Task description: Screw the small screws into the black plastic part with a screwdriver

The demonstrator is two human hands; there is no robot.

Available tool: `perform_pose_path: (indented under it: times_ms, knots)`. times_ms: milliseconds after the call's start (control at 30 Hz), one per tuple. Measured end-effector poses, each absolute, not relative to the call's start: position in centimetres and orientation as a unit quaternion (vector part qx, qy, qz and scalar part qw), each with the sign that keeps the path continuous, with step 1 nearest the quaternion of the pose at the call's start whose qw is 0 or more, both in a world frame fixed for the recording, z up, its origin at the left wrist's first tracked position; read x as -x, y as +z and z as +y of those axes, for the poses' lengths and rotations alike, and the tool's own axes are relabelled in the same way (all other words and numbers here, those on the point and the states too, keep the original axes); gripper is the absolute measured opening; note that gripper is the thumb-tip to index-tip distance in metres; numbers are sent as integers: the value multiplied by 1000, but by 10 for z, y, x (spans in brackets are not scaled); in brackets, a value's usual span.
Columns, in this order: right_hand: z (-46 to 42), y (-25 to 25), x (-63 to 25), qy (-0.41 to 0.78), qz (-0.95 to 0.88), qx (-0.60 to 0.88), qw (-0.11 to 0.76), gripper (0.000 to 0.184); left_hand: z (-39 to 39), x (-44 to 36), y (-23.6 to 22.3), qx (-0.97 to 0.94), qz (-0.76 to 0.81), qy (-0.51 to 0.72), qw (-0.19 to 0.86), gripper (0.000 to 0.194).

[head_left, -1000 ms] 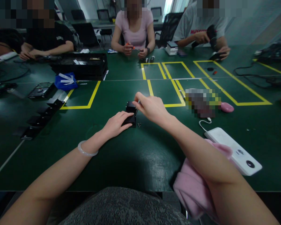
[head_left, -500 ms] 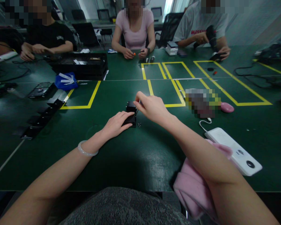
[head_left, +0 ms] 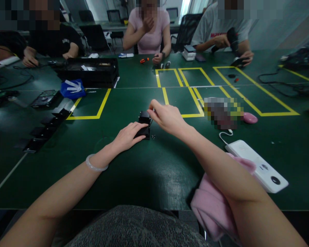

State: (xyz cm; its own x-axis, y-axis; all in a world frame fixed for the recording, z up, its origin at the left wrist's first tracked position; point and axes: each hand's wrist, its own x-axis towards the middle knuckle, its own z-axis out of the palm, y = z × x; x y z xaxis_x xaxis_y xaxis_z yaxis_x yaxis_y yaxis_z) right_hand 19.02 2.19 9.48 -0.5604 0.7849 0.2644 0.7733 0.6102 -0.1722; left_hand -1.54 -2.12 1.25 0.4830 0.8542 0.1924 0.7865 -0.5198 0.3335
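Observation:
A small black part with a raised block [head_left: 144,116] sits on the green table in front of me. My left hand [head_left: 130,135] grips its near end, fingers over the top and thumb along the near side. Just right of the block, my right hand [head_left: 166,116] is closed in a pinch around a thin dark rod-like tool [head_left: 151,122], slanting down to the part's right side. Its upper end is hidden by my fingers, so its exact kind is unclear. Several tiny screws [head_left: 153,137] lie beside the part.
Black bracket-like parts [head_left: 45,132] stand in a row at left, near a black bin [head_left: 92,73] and blue pouch [head_left: 72,89]. On the right lie a white power bank [head_left: 257,166], a pink cloth [head_left: 213,206] and a pink mouse-like object [head_left: 250,117]. Co-workers sit opposite.
My hands and the black part stay almost in place. Across the table, a co-worker has raised one hand toward the face, and an orange-handled tool now lies on the table there.

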Motion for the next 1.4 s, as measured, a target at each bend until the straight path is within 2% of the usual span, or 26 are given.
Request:
perform_pose_path:
  times_ms: [1400]
  knots:
    - [19,97,-188,22,-884,445,141,34,-21,16,12,-857,473,174,106,43]
